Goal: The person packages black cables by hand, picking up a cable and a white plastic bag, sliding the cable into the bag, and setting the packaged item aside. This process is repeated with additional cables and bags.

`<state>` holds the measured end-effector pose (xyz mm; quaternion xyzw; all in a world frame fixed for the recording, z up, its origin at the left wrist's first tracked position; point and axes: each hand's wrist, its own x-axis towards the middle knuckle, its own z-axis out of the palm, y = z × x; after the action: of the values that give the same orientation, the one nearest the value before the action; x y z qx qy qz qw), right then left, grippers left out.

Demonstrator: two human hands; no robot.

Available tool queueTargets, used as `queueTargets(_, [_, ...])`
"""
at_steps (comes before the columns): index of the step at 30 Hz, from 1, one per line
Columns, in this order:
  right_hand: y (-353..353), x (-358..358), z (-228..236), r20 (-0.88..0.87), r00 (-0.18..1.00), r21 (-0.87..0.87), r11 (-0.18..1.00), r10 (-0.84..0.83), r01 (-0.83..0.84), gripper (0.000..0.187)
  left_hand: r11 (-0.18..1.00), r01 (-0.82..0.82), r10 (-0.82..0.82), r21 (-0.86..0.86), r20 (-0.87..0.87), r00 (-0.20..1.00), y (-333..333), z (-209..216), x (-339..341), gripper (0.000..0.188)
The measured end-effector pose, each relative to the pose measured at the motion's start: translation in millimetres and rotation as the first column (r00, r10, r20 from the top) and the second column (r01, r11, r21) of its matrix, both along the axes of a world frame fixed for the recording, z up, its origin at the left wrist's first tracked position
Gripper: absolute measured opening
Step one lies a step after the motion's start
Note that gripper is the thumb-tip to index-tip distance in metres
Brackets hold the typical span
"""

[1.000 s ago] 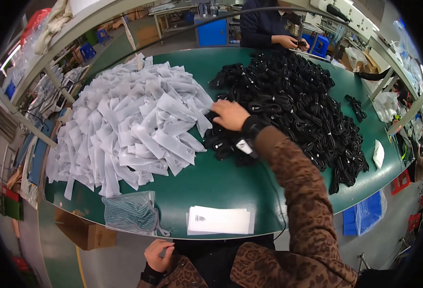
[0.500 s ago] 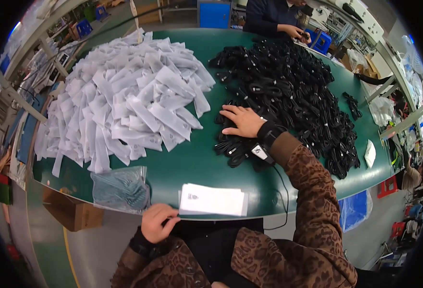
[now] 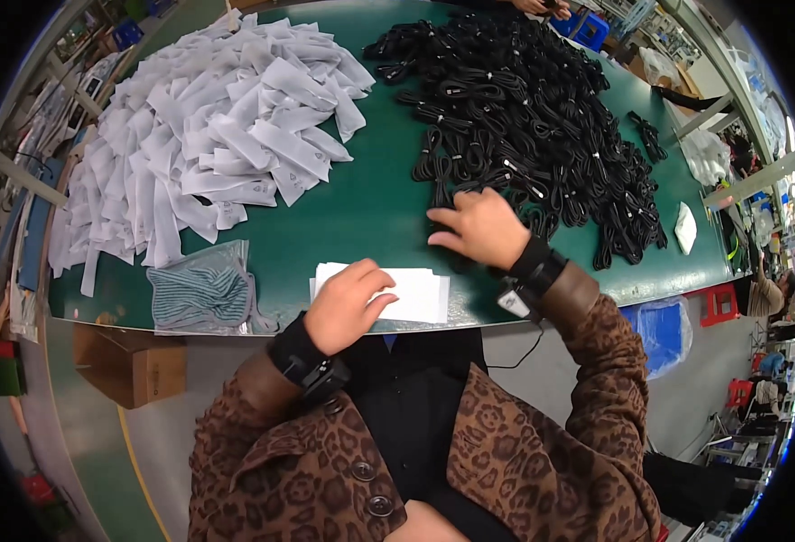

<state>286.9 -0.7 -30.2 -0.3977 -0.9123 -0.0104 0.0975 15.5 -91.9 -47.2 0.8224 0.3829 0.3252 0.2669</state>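
Note:
My right hand is bent over the near edge of a heap of coiled black cables. Its fingers and thumb close round a dark cable bundle, mostly hidden under the palm. My left hand hovers over a stack of flat white sleeves by the table's near edge. Its fingers are loosely curled, thumb apart, with nothing visible between them. On the left spreads a large heap of filled white pouches. Between that heap and my left arm lies a clear bag with striped blue-grey fabric.
The green table has metal frame posts at its sides. A white folded packet and a stray cable bundle lie at the right. Below the edge stand a cardboard box and a blue bin. Another person's hands show across the table.
My right hand has drawn back toward me, and the nearest cable bundles have shifted with it. My left hand has moved from the table edge onto the white stack. The view has tilted downward.

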Motion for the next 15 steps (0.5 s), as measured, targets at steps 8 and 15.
queueTargets(8, [-33.9,16.0,-20.4,-0.096,0.979,0.055,0.981,-0.182,0.188,0.037,0.986,0.157,-0.148,0.047,-0.162,0.976,13.2,-23.2,46.2,0.024])
queueTargets(15, [-58.5,22.4,-7.7,-0.069,0.961,0.017,0.963,-0.267,0.269,0.034,0.994,0.092,-0.078,0.055,-0.223,0.972,14.4,-20.4,45.7,0.023])
